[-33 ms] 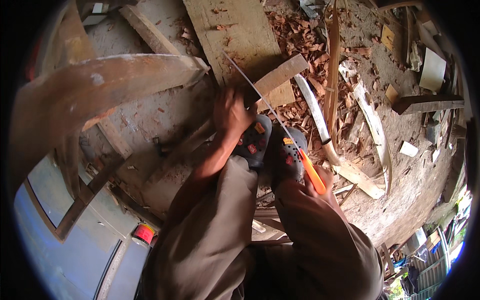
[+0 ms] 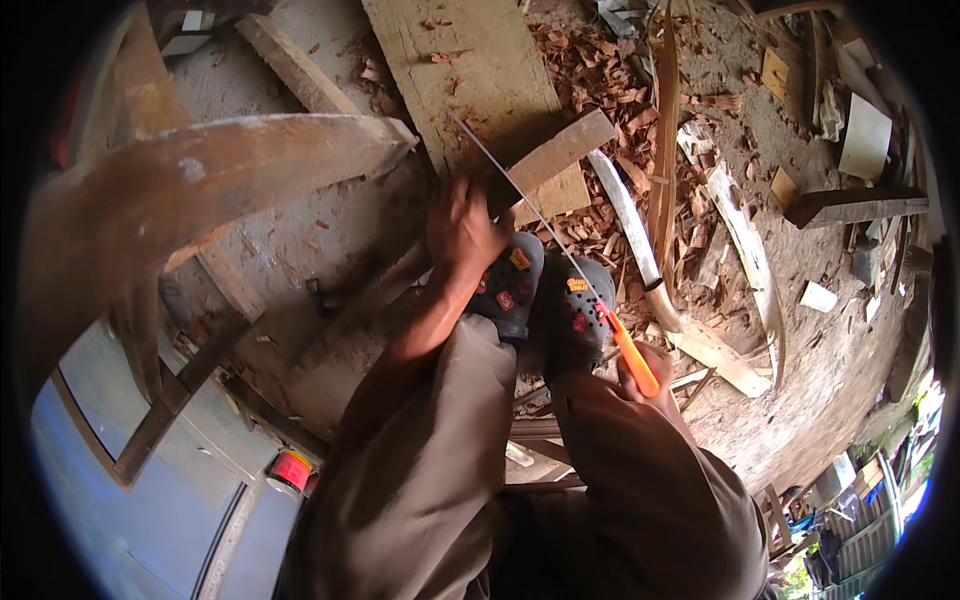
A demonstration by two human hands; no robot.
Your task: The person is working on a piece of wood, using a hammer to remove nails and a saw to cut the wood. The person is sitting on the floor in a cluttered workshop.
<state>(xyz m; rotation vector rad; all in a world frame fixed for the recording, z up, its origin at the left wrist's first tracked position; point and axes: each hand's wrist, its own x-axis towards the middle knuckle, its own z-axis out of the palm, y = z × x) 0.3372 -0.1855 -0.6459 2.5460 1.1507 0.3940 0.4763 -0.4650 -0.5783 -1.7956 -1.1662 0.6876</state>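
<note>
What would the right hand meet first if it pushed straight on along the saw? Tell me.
Probably the narrow wooden piece that the left hand steadies: the right hand aims the saw up-left at it, past the grey clogs. Depth is unclear.

Khaki-brown trousers [image 2: 450,470] at lower centre of frame, dark grey perforated clogs [image 2: 505,285] with red and yellow charms; forearms bare

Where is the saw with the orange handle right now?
In the head view, the thin-bladed saw with the orange handle is right of centre, gripped by the right hand, its blade slanting up-left across the narrow wooden plank that the left hand holds.
</note>
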